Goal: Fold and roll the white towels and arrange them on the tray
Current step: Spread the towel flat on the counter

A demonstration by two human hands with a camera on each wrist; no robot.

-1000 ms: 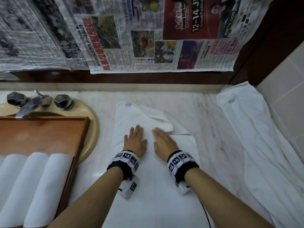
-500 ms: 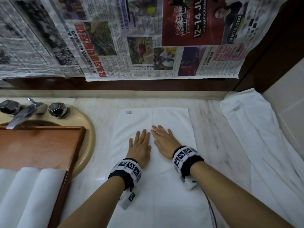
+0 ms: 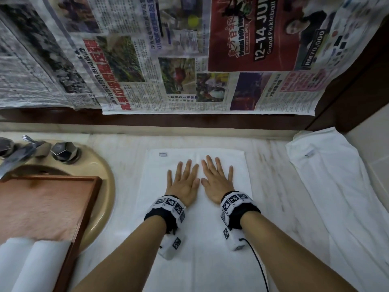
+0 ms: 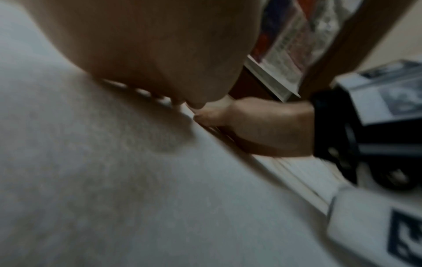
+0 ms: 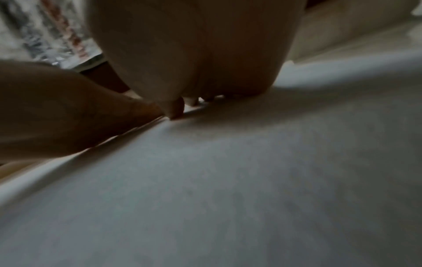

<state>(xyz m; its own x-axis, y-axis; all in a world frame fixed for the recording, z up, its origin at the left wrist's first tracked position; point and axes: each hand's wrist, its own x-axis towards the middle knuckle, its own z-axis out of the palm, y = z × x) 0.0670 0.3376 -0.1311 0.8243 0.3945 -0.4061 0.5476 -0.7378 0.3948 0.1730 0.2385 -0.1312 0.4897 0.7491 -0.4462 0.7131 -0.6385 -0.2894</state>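
Marble tabletop [image 3: 130, 186] carries everything. Newspaper sheets [image 3: 168, 60] hang on the wall behind it.

Spare white towel [image 3: 336, 197]: loose, unfolded, lying along the right edge of the tabletop against the tiled wall. Not yet worked.

Towel in hand [image 3: 195, 260]: laid flat at centre, long axis running away from the person, 2 side flaps folded inward so their edges meet along a centre seam. Small label visible near its far left corner.

Wooden tray [image 3: 84, 207]: resting over the basin [image 3: 105, 186] at left, beside the tap [image 3: 19, 157]. 2 rolled towels [image 3: 40, 264] lie side by side at its near end; far part of the tray is bare.

Left hand [image 3: 184, 182] and right hand [image 3: 216, 181]: both flat on the folded towel, palms down, 1 each side of the seam, close together. Fingers [image 3: 210, 165] straight and slightly spread, holding nothing. Wrist views are blurred but agree: palms pressing cloth.

Judgement: step in hand is smoothing the fold before rolling. To do it well:
1. Press outward from the seam toward both long edges to push out trapped air and creases.
2. Keep the flap edges meeting, not overlapping, so the roll has even thickness.
3. Check the far end stays square; a skewed end would likely give a coned roll that will not match the 2 on the tray.
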